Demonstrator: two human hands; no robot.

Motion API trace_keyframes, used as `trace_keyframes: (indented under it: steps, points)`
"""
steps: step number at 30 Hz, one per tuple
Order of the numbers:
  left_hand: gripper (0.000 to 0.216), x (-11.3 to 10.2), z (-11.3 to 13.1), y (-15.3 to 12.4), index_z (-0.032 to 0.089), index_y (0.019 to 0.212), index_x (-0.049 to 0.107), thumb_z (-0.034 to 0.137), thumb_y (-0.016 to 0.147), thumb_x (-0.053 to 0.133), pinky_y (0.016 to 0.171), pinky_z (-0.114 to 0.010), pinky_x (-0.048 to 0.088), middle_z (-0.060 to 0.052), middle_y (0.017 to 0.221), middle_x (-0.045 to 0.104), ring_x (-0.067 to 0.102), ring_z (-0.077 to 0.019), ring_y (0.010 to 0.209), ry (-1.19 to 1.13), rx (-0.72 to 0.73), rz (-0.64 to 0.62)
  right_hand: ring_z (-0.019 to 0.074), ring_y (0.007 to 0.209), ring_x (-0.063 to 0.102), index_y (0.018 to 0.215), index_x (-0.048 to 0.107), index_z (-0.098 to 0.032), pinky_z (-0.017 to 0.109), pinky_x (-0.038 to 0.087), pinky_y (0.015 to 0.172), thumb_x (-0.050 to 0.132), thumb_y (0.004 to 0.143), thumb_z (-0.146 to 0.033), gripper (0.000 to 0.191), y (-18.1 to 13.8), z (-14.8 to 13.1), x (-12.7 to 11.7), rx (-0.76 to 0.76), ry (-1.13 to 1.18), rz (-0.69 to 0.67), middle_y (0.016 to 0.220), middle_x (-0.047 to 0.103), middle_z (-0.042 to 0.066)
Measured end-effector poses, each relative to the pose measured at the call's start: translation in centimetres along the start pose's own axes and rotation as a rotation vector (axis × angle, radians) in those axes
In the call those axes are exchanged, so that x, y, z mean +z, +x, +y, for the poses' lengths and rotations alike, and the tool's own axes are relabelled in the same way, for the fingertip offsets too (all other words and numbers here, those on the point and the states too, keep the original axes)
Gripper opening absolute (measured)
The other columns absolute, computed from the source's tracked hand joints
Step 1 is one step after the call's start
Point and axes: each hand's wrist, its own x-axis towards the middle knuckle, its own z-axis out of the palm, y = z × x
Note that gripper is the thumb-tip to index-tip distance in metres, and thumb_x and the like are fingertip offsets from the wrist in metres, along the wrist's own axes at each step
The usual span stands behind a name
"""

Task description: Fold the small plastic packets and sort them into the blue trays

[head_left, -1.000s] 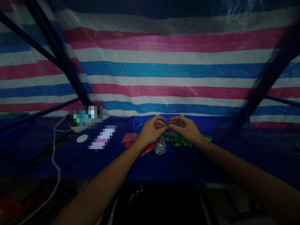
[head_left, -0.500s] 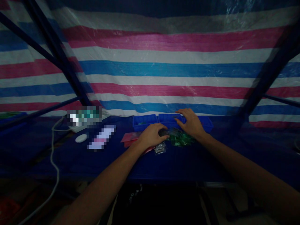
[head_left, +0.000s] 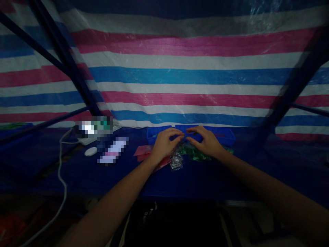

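My left hand (head_left: 166, 144) is raised over the small bags in the middle of the table, thumb and forefinger closed in a pinch. What sits between these fingertips is too dark and small to make out. Facing it, my right hand (head_left: 207, 142) has thumb and fingers apart with nothing visible in them. Green packets (head_left: 199, 154) lie under and beside my right hand. Below my left fingers are clear plastic bags (head_left: 176, 161), and red packets (head_left: 143, 151) lie partly beneath my left wrist. Behind both hands stand blue bins (head_left: 226, 136), partly covered by them.
A pixelated phone-like object (head_left: 113, 151) and a white round object (head_left: 90, 151) lie on the blue table (head_left: 200, 181) at left. Behind them is a white power strip (head_left: 89, 138) with a cable (head_left: 61, 175) hanging over the edge. Blue metal posts (head_left: 77, 85) and a striped sheet (head_left: 180, 75) enclose the back.
My right hand has come down and left from over the bins toward my left hand. The left fingertips have drawn together and lifted slightly. The view has shifted a little.
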Motion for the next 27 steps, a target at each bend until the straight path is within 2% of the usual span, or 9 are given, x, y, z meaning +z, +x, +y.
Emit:
trace_keyframes:
  steps: [4, 8, 14, 20, 27]
  points:
    - [0.021, -0.1, 0.5, -0.1, 0.025, 0.104, 0.076, 0.036, 0.093, 0.062, 0.087, -0.035, 0.054, -0.006, 0.106, 0.075, 0.069, -0.0198, 0.097, -0.142, -0.048, -0.013, 0.0219, 0.086, 0.072, 0.118, 0.066, -0.024, 0.039, 0.058, 0.082, 0.072, 0.085, -0.037, 0.036, -0.3, -0.3, 0.6, 0.187, 0.305, -0.099, 0.106, 0.074, 0.007]
    - [0.022, 0.5, 0.3, -0.2, 0.022, 0.106, 0.073, 0.035, 0.091, 0.065, 0.084, -0.035, 0.056, -0.008, 0.106, 0.075, 0.071, -0.0197, 0.093, -0.273, -0.140, -0.025, 0.0210, 0.086, 0.072, 0.107, 0.068, -0.021, 0.035, 0.059, 0.078, 0.075, 0.081, -0.041, 0.033, -0.3, -0.2, 1.3, 0.347, 0.508, -0.029, 0.100, 0.074, 0.007]
    - [0.022, 1.0, -0.2, -0.2, 0.019, 0.103, 0.069, 0.030, 0.084, 0.072, 0.085, -0.037, 0.059, -0.010, 0.100, 0.074, 0.072, -0.0197, 0.089, -0.398, -0.235, -0.046, 0.0210, 0.090, 0.071, 0.101, 0.072, -0.021, 0.036, 0.058, 0.083, 0.077, 0.079, -0.043, 0.031, -0.2, -0.5, 1.5, 0.368, 0.560, -0.009, 0.100, 0.075, 0.007]
    - [0.028, 0.9, -0.1, -0.1, 0.018, 0.109, 0.065, 0.030, 0.084, 0.072, 0.087, -0.038, 0.059, -0.011, 0.102, 0.073, 0.072, -0.0204, 0.091, -0.403, -0.258, -0.051, 0.0209, 0.082, 0.071, 0.098, 0.073, -0.021, 0.037, 0.058, 0.079, 0.074, 0.081, -0.043, 0.027, -0.1, -0.9, 0.9, 0.348, 0.500, 0.022, 0.095, 0.075, 0.006]
    - [0.028, 1.2, -0.3, -0.2, 0.019, 0.109, 0.064, 0.025, 0.083, 0.071, 0.085, -0.037, 0.059, -0.009, 0.100, 0.073, 0.072, -0.0198, 0.089, -0.398, -0.261, -0.076, 0.0207, 0.084, 0.071, 0.096, 0.074, -0.021, 0.037, 0.057, 0.079, 0.075, 0.081, -0.040, 0.024, -0.1, -0.5, 1.1, 0.360, 0.506, 0.037, 0.095, 0.075, 0.006]
